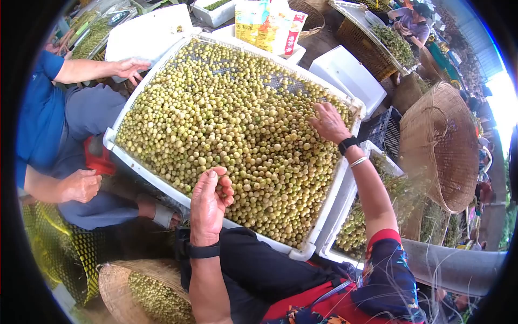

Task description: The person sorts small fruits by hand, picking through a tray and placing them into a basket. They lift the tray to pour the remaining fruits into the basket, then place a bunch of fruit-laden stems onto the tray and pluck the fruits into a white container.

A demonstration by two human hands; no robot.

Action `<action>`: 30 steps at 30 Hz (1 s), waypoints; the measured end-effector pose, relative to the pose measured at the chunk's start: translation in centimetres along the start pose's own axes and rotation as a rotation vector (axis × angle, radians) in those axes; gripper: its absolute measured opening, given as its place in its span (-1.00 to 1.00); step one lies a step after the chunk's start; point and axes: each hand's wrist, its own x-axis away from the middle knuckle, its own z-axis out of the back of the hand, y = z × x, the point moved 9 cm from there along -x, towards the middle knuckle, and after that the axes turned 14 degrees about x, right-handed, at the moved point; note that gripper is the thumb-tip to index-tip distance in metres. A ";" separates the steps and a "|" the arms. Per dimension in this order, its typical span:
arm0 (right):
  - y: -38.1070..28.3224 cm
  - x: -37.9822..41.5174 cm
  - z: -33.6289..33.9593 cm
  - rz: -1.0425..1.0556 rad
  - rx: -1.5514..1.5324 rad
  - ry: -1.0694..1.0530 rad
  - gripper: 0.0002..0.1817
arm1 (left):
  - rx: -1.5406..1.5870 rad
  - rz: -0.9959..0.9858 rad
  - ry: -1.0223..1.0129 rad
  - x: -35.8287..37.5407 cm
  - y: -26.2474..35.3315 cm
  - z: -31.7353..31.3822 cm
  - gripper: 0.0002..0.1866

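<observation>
Seeds (232, 124), small, round, light and apt to roll, fill a white tray (329, 210) at frame centre. A few are cupped in the curled left hand (209, 202); the right hand (329, 123) is spread on them, upper right.

White perforated tray (129, 156), the carrier in this view, propped at a slant across the lap. Directly on it: a dense layer of small round yellow-green fruits (237, 124), heaped against the rim below the left grip (210, 202), thinner beyond the right grip (329, 124), where bare mesh (280, 81) shows near the far rim. Right grip lies flat on the layer; left grip, half curled, hovers at the near rim
</observation>
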 end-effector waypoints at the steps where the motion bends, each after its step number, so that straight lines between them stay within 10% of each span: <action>1: 1.9 0.1 -1.0 -0.066 0.030 0.005 -0.45 | 0.005 -0.004 0.003 0.0 0.1 0.1 -0.78; 5: 3.5 0.3 -2.5 -0.179 0.056 0.021 -0.54 | 0.005 -0.023 0.028 0.2 0.6 0.2 -0.80; 11: -11.9 -1.9 2.7 0.240 -0.412 0.200 -0.85 | -0.020 -0.014 0.048 -0.1 0.0 0.2 -0.80; 21: -17.5 -4.7 0.2 0.262 0.057 0.164 -0.90 | 0.130 0.063 0.085 -0.8 -1.2 1.2 -0.71; 26: -21.7 2.3 7.8 0.589 -0.804 0.071 -0.89 | 0.098 0.078 0.164 -0.9 -3.0 2.1 -0.74; 30: -24.0 7.2 9.2 0.623 -0.926 -0.178 -0.86 | 0.055 0.157 -0.073 -0.6 -4.9 -0.7 -0.80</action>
